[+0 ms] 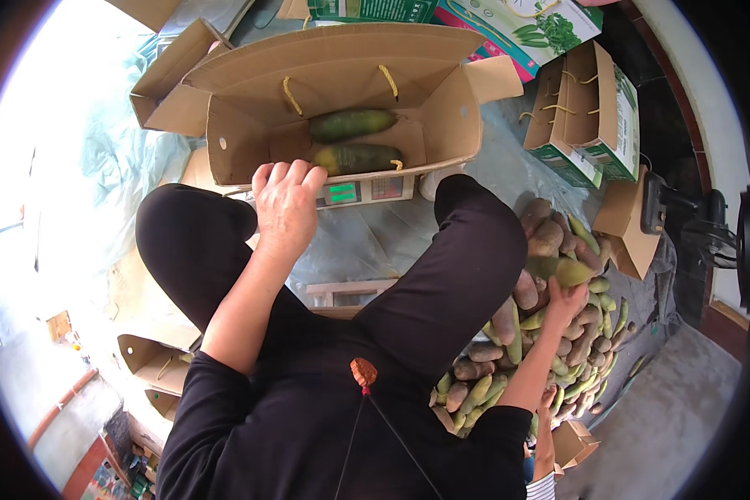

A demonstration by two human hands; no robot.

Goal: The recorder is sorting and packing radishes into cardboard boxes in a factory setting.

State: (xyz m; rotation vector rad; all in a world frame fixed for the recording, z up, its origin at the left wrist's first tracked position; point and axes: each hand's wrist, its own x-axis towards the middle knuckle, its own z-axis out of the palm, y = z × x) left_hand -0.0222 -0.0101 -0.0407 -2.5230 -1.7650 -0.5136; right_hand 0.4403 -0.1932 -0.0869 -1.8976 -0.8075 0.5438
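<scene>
An open cardboard box (pixel 437 104) stands in front of my knees, two dark green radishes (pixel 354 125) lying side by side on its bottom. My left hand (pixel 287 204) is closed over the near rim, fingertips inside. Under the box is a scale (pixel 342 193) with a lit green display. Off to the right, my right hand (pixel 565 304) grips a green radish (pixel 571 272) at the heap's upper part. That heap of radishes (pixel 575 350) mixes green ones with brown, soil-coated ones.
More open cartons (pixel 575 112) with yellow rope handles stand at the far right, near a black fan-like device (pixel 712 225). Printed boxes (pixel 517 33) lie at the back. Another person's arm (pixel 544 442) reaches to the heap's near edge. Plastic sheeting (pixel 375 237) covers the floor.
</scene>
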